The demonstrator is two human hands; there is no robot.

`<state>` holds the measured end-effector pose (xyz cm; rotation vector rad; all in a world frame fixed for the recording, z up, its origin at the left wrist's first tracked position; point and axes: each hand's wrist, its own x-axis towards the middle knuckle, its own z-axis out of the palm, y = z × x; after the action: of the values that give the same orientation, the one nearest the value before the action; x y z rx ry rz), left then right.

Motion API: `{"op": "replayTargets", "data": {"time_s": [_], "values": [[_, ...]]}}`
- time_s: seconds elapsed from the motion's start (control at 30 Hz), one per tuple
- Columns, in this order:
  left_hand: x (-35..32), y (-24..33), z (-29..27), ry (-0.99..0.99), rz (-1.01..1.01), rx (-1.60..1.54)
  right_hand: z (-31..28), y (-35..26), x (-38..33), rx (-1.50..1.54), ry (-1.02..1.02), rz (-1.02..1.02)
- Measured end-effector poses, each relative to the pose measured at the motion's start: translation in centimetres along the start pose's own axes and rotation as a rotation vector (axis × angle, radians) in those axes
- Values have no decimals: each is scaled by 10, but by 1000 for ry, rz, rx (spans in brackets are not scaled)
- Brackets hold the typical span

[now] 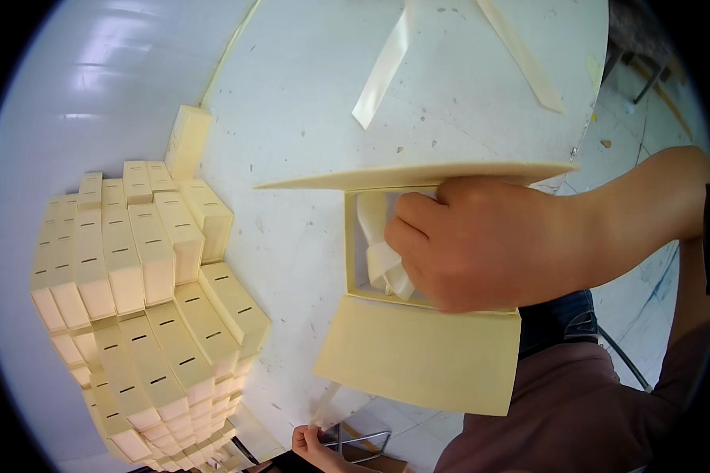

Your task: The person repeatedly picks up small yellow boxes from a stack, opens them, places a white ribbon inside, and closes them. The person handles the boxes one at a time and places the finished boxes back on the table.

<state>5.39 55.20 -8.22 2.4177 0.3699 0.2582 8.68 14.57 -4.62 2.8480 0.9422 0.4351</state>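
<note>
In front of me an open cream box [350, 244] lies on the table, one panel [418, 351] folded out toward me and another [418, 175] standing along its far side. My right hand [481, 244] is curled down into it, knuckles up. A crumpled white ribbon [385, 264] comes out from under its fingers, whose tips are hidden. At the lower edge my left hand [314, 443], small in the picture, pinches a thin pale strip [324, 402], which runs up to the near panel and is partly hidden there.
Many cream boxes [166, 331] with dark slots stand stacked at the left. A single box [188, 142] stands at their far end. Two white ribbons [385, 67] [525, 55] lie at the table's far side. Tiled floor [635, 315] shows at the right.
</note>
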Motion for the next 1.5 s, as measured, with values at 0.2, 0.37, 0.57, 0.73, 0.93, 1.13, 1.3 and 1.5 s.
{"op": "replayTargets", "data": {"time_s": [0.2, 0.37, 0.57, 0.73, 0.93, 1.13, 1.3, 1.5], "values": [[8, -14, 17, -40, 83, 77, -19, 15, 6, 1428, 236, 606], [11, -24, 17, -44, 68, -38, -40, 34, 5, 1862, 438, 715], [16, -45, 22, -69, 9, -151, -49, 38, -4, 1475, 782, 660], [18, -32, 18, -34, 148, -9, -75, 47, -10, 1733, 985, 492], [25, -13, 14, -98, 136, 49, -102, 58, -19, 1702, 1304, 511], [8, 38, 17, 350, 605, 259, -73, 43, -28, 1468, 725, 400], [-36, 121, 65, -58, 1139, -327, -27, -32, -16, 1347, 348, 263], [-28, 149, 110, -368, 1602, 123, 12, 6, -14, 1393, -58, 508]]}}
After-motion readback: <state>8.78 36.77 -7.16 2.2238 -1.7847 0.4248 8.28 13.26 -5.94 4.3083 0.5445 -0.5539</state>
